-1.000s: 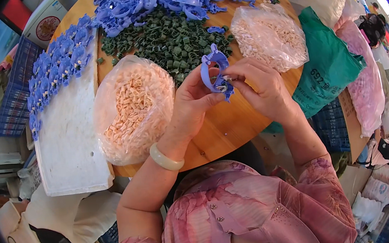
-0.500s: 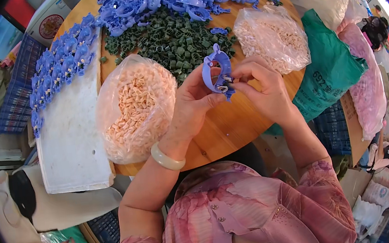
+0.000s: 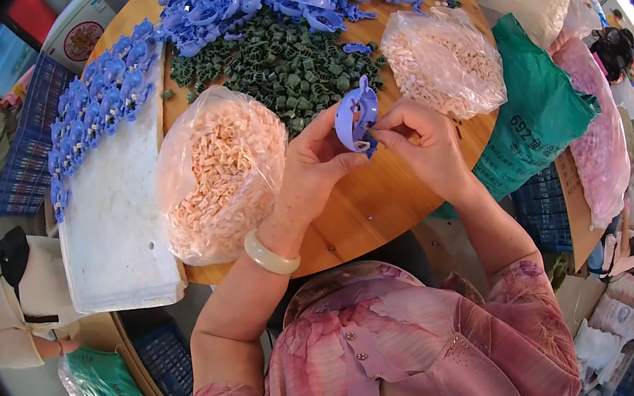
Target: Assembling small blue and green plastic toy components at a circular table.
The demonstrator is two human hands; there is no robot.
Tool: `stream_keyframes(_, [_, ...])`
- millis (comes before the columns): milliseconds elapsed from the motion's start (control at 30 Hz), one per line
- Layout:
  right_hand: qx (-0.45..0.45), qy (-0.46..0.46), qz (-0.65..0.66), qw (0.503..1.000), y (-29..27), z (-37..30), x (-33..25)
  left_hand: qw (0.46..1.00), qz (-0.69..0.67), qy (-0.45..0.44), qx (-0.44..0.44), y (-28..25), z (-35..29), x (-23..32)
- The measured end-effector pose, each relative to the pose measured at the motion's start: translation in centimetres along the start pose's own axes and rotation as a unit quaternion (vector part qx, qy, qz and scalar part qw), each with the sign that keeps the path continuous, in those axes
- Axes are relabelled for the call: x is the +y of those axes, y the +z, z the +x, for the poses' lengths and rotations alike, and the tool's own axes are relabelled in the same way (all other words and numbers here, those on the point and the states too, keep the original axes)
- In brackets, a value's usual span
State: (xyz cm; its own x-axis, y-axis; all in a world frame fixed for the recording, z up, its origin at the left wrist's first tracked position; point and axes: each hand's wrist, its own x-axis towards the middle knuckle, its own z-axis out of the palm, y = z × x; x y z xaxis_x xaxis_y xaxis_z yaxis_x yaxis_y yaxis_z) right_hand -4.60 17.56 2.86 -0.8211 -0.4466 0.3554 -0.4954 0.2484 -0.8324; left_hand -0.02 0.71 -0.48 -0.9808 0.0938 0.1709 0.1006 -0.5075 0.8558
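Note:
My left hand (image 3: pixel 313 163) grips a blue plastic ring-shaped part (image 3: pixel 356 119) above the near side of the round table. Small pale pieces show at the part's lower end. My right hand (image 3: pixel 424 143) is closed in a pinch against that lower end; what its fingertips hold is hidden. Beyond my hands lies a heap of small dark green plastic pieces (image 3: pixel 278 61). Left of my left hand stands a clear bag of small peach-coloured pieces (image 3: pixel 225 177). A second such bag (image 3: pixel 442 62) lies beyond my right hand.
Blue plastic parts (image 3: pixel 248 2) are piled at the table's (image 3: pixel 351 221) far side. On the left, a white board (image 3: pixel 115 244) carries rows of blue parts (image 3: pixel 98 98). A green sack (image 3: pixel 538 110) stands right of the table. Another person's beige clothing (image 3: pixel 49 279) shows at left.
The blue part has turned and sits slightly lower, its pale pieces less visible. My right fingertips have drawn closer to it. The person at left has shifted further left.

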Motion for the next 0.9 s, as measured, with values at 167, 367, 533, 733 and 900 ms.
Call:
stream_keyframes(167, [-0.021,-0.040,-0.012,0.999,-0.7,0.2,-0.3,0.997,-0.077,-0.013,-0.001,-0.4,0.1,-0.3])
stream_keyframes(367, [-0.010,0.063,0.067,0.996,-2.2,1.6,-0.2,0.986,-0.143,-0.056,-0.070,-0.1,0.4,0.4])
stream_keyframes(533, [-0.105,0.182,0.269,0.940,-2.8,2.6,0.1,0.973,-0.191,-0.105,-0.076,0.0,0.4,0.8])
stream_keyframes(733, [-0.077,0.228,0.329,0.913,-3.0,2.3,2.1,0.988,0.095,0.064,0.107,0.4,0.1,1.0])
stream_keyframes(900, [-0.040,0.260,0.335,0.905,-3.3,2.2,3.3,0.805,0.516,0.288,-0.052,1.5,0.1,1.7])
